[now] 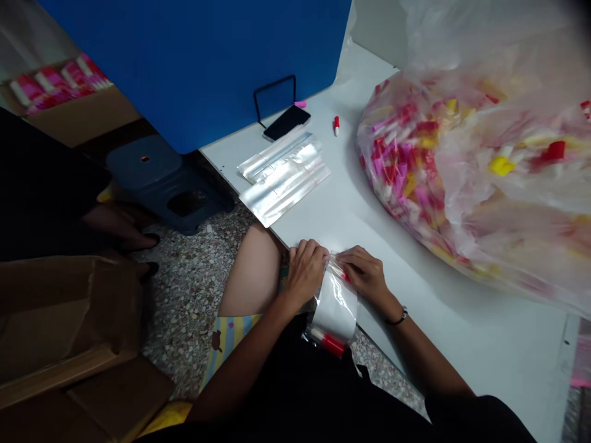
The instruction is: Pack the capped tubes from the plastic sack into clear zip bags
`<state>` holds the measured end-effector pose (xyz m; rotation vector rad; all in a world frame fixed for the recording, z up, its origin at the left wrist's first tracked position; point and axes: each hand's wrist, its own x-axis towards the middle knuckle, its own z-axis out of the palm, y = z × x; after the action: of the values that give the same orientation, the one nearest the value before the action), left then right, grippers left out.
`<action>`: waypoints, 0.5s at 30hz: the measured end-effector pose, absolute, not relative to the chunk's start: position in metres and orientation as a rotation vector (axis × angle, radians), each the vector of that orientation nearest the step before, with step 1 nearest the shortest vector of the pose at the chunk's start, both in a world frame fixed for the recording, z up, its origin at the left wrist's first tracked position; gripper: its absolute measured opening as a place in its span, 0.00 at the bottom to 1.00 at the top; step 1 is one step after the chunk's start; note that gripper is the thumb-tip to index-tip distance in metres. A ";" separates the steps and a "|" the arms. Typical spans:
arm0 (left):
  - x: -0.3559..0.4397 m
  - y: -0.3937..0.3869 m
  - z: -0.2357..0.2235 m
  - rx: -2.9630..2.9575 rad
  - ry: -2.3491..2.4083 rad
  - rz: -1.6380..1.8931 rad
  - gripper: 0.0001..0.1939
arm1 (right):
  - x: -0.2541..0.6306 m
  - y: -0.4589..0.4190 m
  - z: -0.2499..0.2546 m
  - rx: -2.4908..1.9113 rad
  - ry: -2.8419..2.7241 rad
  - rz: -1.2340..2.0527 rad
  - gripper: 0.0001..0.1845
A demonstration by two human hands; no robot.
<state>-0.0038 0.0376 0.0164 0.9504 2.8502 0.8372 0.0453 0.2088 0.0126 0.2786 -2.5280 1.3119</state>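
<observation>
My left hand (305, 271) is closed, pinching the top edge of a clear plastic bag (339, 298) at the table's near edge. On the bag's other top corner, my right hand (368, 274) is closed too, thumb and fingers pressed together. Something white and flat shows through the bag. At its lower end lies a red and white marker (329, 342). A small red piece shows by my right fingers; whether it is in the bag or in the hand I cannot tell. Beyond my left hand lies a stack of flat clear bags (289, 184).
A large plastic sack (410, 178) of red, pink and yellow markers fills the table's right side. A phone (287, 123) and a loose red marker (337, 125) lie farther back. A blue board (207, 67), a stool (148, 166) and cardboard boxes (115, 295) are left.
</observation>
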 end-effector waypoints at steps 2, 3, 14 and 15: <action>-0.002 0.039 0.016 0.928 2.862 0.854 0.06 | 0.045 0.209 0.013 0.315 -2.508 1.303 0.09; -0.002 0.039 0.016 0.926 2.867 0.855 0.06 | 0.045 0.209 0.013 0.334 -2.499 1.298 0.09; -0.007 0.037 0.018 0.989 2.842 0.797 0.07 | 0.038 0.204 0.017 0.283 -2.637 1.309 0.08; -0.008 0.036 0.018 0.988 2.836 0.804 0.06 | 0.038 0.202 0.017 0.246 -2.673 1.289 0.08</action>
<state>-0.0078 0.0364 0.0177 0.9885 2.8365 0.8040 0.0376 0.2021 0.0169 0.2456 -2.6728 1.2885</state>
